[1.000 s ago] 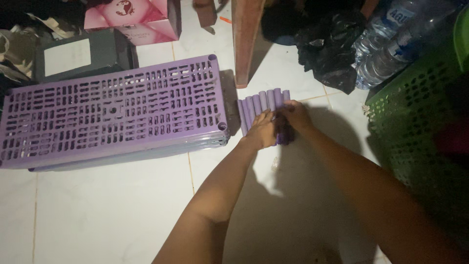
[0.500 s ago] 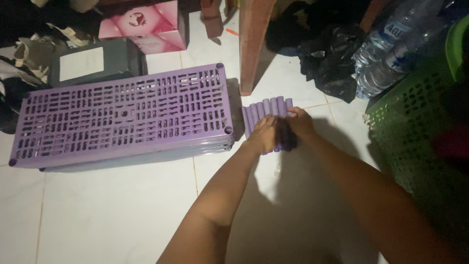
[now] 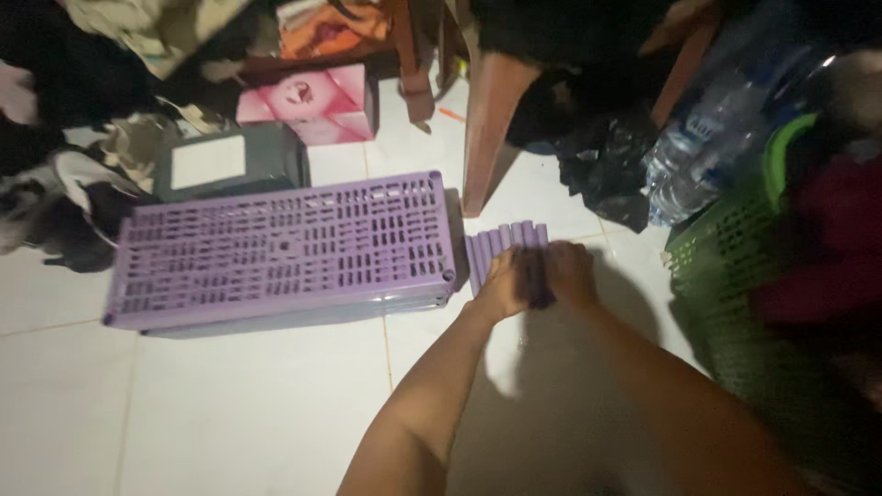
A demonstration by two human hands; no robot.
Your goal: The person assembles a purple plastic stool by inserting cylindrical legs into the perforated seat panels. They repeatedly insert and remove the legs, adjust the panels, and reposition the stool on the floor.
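On white tile, two hands [image 3: 537, 280] gripping purple tubes [image 3: 505, 241], beside stacked purple shelf panels [image 3: 280, 248]

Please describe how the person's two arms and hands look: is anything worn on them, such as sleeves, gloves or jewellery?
Both forearms are bare as far as the picture shows: no sleeves in view. The left hand and the right hand wear no gloves. I see no watch, bracelet or ring, though the dim, blurred picture could hide a small one. There are no visible marks.
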